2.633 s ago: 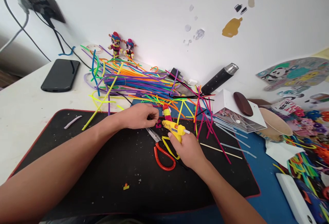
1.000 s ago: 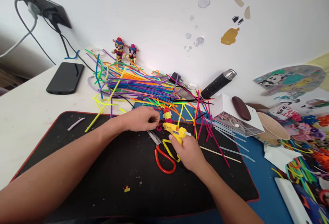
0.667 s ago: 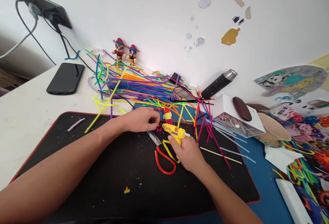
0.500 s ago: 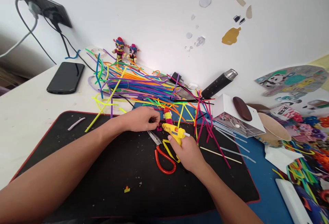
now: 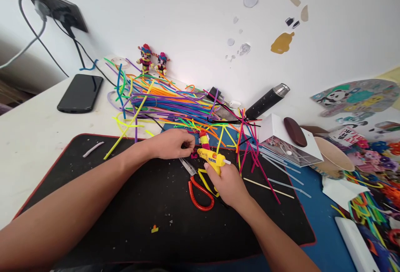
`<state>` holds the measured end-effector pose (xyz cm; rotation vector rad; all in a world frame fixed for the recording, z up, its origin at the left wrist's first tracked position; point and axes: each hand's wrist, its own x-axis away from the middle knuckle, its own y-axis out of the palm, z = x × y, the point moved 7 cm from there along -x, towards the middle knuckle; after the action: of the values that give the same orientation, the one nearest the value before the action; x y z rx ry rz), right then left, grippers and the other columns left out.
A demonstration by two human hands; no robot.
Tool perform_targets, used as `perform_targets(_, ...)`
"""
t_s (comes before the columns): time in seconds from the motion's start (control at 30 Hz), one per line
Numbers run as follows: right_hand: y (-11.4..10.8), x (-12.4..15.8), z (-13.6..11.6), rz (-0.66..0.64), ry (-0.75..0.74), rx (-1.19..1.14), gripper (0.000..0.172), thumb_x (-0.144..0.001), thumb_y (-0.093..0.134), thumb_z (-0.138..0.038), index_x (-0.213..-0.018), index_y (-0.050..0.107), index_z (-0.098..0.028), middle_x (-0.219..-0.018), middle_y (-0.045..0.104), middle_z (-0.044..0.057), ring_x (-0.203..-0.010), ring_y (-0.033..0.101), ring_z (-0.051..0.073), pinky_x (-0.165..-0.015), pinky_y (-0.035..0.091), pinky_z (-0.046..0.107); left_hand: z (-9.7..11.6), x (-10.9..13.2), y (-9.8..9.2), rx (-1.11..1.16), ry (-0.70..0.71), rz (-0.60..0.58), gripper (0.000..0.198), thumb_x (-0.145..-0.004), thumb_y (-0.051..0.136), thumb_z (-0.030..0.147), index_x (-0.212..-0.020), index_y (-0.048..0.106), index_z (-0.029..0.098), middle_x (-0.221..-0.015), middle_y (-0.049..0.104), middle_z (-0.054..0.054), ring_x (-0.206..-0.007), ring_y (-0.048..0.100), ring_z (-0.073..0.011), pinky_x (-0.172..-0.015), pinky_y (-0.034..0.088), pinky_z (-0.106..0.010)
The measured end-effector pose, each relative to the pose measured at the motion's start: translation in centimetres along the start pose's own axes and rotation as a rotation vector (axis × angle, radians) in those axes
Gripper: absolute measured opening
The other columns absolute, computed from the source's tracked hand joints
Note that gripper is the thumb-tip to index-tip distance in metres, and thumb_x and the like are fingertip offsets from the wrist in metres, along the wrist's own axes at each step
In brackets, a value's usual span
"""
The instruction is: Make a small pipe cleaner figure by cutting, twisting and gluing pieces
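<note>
In my right hand (image 5: pixel 231 185) is a yellow hot glue gun (image 5: pixel 215 160) with a white glue stick out of its back. Its nozzle points left, close to the fingertips of my left hand (image 5: pixel 175 143). Those fingers are pinched on a small curled magenta pipe cleaner piece (image 5: pixel 194 154), partly hidden by them. Just behind the nozzle is a small red, yellow and magenta pipe cleaner figure (image 5: pixel 204 138). Scissors with red handles (image 5: pixel 201 197) lie below the hands on the black mat (image 5: pixel 118 222), a bent yellow pipe cleaner (image 5: pixel 204 179) beside them.
Behind the hands lies a heap of coloured pipe cleaners (image 5: pixel 175 103), with two small dolls (image 5: pixel 145 58) by the wall. A phone (image 5: pixel 80 93) rests at the left. At the right are a black flask (image 5: pixel 265 102), a white box (image 5: pixel 275 138) and a bowl (image 5: pixel 334 155).
Almost nothing differs. Both hands and the glue gun hold the same place, and the view has shifted very slightly.
</note>
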<state>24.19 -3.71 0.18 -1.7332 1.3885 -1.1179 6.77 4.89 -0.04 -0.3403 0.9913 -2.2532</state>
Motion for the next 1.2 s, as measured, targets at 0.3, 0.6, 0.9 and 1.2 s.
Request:
perform_targets(0.3,0.14,-0.13,0.13,0.009,-0.023,-0.008,0.047,-0.102,0.047,-0.049,-0.062,0.039,-0.024,-0.058,0.051,0.001,-0.054,0.044,0.016,-0.058,0.029,0.031,0.25,0.01,-0.14,0.012,0.004,-0.004,0.007,-0.084,0.059,0.021,-0.082,0.066,0.020,-0.080,0.069,0.000,-0.077,0.060,-0.0174,-0.068,0.039,-0.026)
perform_targets(0.6,-0.20,-0.16,-0.06,0.020,-0.019,0.000,0.046,-0.100,0.048,-0.048,-0.062,0.045,-0.024,-0.057,0.051,0.001,-0.054,0.046,0.017,-0.058,0.029,0.031,0.41,0.02,-0.22,0.002,0.007,-0.010,0.007,-0.084,0.059,0.019,-0.083,0.066,0.020,-0.079,0.068,0.000,-0.075,0.059,-0.0164,-0.068,0.038,-0.025)
perform_targets(0.9,-0.27,-0.12,0.23,0.031,-0.025,0.006,0.045,-0.100,0.049,-0.047,-0.062,0.050,-0.023,-0.060,0.056,0.003,-0.057,0.051,0.018,-0.059,0.032,0.031,0.34,0.00,-0.18,0.021,-0.003,-0.013,0.007,-0.084,0.060,0.019,-0.083,0.066,0.020,-0.079,0.068,0.001,-0.075,0.059,-0.0165,-0.068,0.038,-0.026)
perform_targets(1.2,-0.38,0.09,0.27,0.037,-0.040,0.020,0.045,-0.101,0.050,-0.044,-0.062,0.053,-0.023,-0.060,0.058,0.003,-0.058,0.053,0.019,-0.060,0.034,0.031,0.19,-0.04,-0.12,0.019,0.005,-0.002,0.007,-0.083,0.059,0.020,-0.082,0.066,0.020,-0.079,0.067,0.001,-0.074,0.059,-0.0166,-0.067,0.037,-0.026)
